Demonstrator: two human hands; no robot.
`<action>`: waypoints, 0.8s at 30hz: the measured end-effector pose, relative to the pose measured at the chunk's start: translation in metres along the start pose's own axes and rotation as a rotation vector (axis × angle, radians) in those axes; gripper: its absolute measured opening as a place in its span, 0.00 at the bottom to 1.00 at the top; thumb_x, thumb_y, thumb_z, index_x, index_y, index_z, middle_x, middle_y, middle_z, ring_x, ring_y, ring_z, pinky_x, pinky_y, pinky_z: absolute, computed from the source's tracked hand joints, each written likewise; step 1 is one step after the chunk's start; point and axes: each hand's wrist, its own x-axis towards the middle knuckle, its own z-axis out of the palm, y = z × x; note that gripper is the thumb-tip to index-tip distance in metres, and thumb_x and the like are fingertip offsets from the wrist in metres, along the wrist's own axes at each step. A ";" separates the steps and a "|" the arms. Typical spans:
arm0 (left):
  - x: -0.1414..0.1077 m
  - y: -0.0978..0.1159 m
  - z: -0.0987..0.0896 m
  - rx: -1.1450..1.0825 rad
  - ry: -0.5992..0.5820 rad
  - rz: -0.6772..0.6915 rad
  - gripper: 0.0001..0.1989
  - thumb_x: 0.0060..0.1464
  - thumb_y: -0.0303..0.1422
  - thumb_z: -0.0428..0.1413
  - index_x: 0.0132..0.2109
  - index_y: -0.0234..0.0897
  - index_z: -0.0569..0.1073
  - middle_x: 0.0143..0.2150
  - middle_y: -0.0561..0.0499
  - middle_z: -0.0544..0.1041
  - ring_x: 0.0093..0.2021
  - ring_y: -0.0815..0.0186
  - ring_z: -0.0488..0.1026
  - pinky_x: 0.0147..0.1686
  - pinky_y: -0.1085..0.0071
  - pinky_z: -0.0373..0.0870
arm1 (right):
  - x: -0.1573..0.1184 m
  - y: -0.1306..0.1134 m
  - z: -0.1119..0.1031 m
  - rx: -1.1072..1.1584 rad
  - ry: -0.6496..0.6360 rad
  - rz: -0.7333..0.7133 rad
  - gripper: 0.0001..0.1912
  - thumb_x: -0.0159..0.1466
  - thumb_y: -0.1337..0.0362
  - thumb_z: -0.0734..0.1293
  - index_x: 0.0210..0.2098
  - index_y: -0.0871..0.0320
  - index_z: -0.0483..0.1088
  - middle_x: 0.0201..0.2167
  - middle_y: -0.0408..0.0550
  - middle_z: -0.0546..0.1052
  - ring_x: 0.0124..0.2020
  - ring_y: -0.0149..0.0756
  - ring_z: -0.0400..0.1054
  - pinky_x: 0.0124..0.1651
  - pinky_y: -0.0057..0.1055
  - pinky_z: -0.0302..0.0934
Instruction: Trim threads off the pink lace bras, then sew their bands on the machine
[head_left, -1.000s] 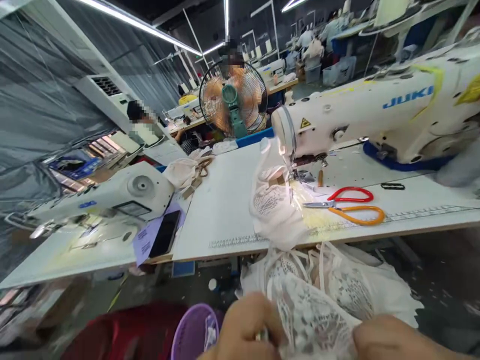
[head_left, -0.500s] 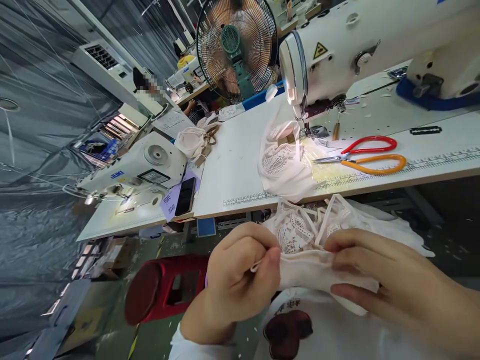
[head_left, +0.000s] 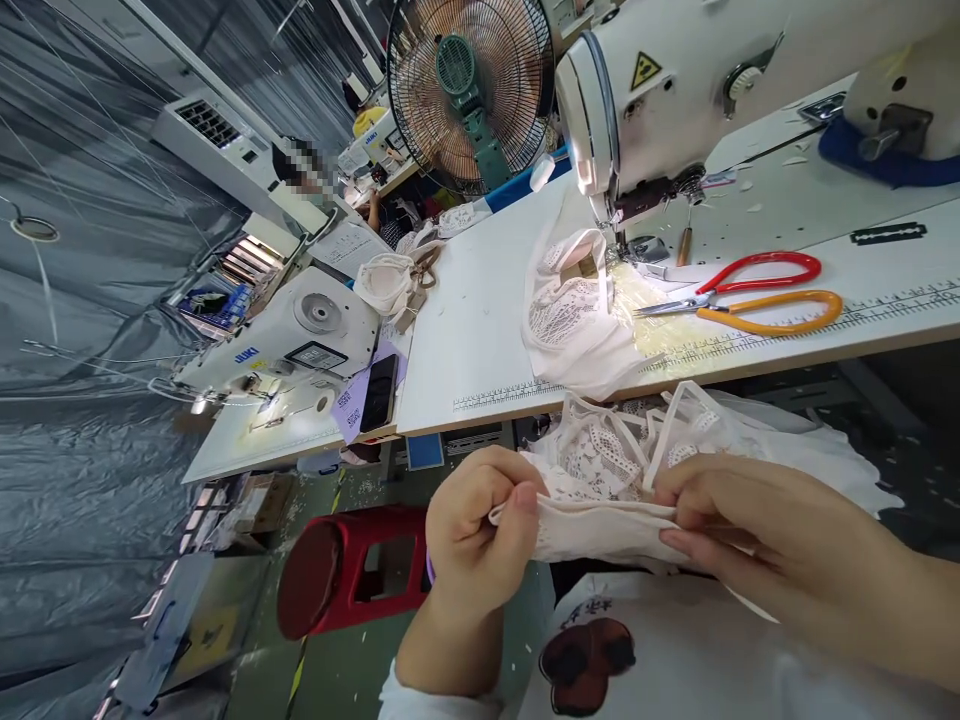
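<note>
A pale pink lace bra (head_left: 600, 530) is stretched between my two hands, just in front of the table edge. My left hand (head_left: 484, 530) is closed, with thumb and curled fingers pinching one end of its folded band. At the other end, my right hand (head_left: 757, 530) grips the band's edge between thumb and fingers. Lace cups and thin straps bunch up behind the band. On the table, another pale bra piece (head_left: 570, 320) lies by the needle of the sewing machine (head_left: 637, 120). Scissors (head_left: 750, 300) with red and orange handles rest beside it.
A black phone (head_left: 379, 392) lies at the table's left end, near a second sewing machine (head_left: 300, 325). Further back stands a fan (head_left: 459, 65). A red stool (head_left: 352, 570) is on the floor at left. A blade (head_left: 889, 233) lies at right. A person sits far behind.
My right hand's fingers have closed together on the band, which is now pulled straighter. The view has shifted slightly, so table and stool appear further right.
</note>
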 end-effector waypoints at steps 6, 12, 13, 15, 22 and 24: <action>0.003 -0.018 -0.001 -0.005 0.007 -0.032 0.13 0.55 0.22 0.51 0.23 0.36 0.61 0.24 0.54 0.71 0.25 0.72 0.68 0.25 0.75 0.65 | 0.001 0.007 0.000 0.040 0.009 0.011 0.06 0.64 0.68 0.60 0.31 0.53 0.60 0.29 0.40 0.73 0.26 0.29 0.67 0.28 0.26 0.60; 0.014 -0.012 -0.003 0.307 -0.180 0.233 0.15 0.53 0.37 0.59 0.45 0.35 0.69 0.39 0.45 0.75 0.44 0.60 0.72 0.45 0.60 0.70 | 0.005 0.013 0.001 -0.040 0.003 -0.003 0.06 0.64 0.69 0.59 0.31 0.52 0.60 0.29 0.41 0.74 0.27 0.30 0.68 0.28 0.28 0.60; 0.015 -0.007 0.000 0.375 -0.284 0.300 0.17 0.53 0.39 0.59 0.47 0.34 0.69 0.41 0.44 0.76 0.48 0.58 0.70 0.50 0.57 0.66 | 0.006 0.013 0.001 -0.059 0.002 -0.013 0.07 0.64 0.70 0.59 0.31 0.52 0.60 0.30 0.41 0.74 0.27 0.31 0.68 0.28 0.28 0.61; 0.018 0.000 0.008 0.463 -0.488 0.354 0.14 0.55 0.37 0.57 0.46 0.34 0.70 0.40 0.46 0.77 0.51 0.58 0.69 0.58 0.54 0.58 | 0.007 0.013 0.001 -0.082 0.009 -0.033 0.07 0.64 0.70 0.59 0.31 0.52 0.60 0.30 0.42 0.74 0.29 0.32 0.69 0.29 0.29 0.61; 0.023 -0.003 0.028 0.468 -0.670 0.278 0.08 0.59 0.32 0.50 0.34 0.35 0.71 0.33 0.51 0.76 0.41 0.67 0.72 0.60 0.58 0.55 | 0.008 0.018 0.003 -0.123 -0.052 0.054 0.05 0.64 0.65 0.61 0.31 0.53 0.62 0.25 0.40 0.72 0.24 0.31 0.66 0.26 0.28 0.59; 0.024 -0.004 0.029 0.463 -0.683 0.289 0.08 0.59 0.31 0.49 0.34 0.36 0.71 0.31 0.51 0.75 0.38 0.67 0.72 0.60 0.57 0.55 | 0.011 0.017 0.005 -0.165 -0.065 0.103 0.05 0.63 0.62 0.63 0.31 0.54 0.64 0.25 0.41 0.72 0.25 0.32 0.66 0.27 0.29 0.59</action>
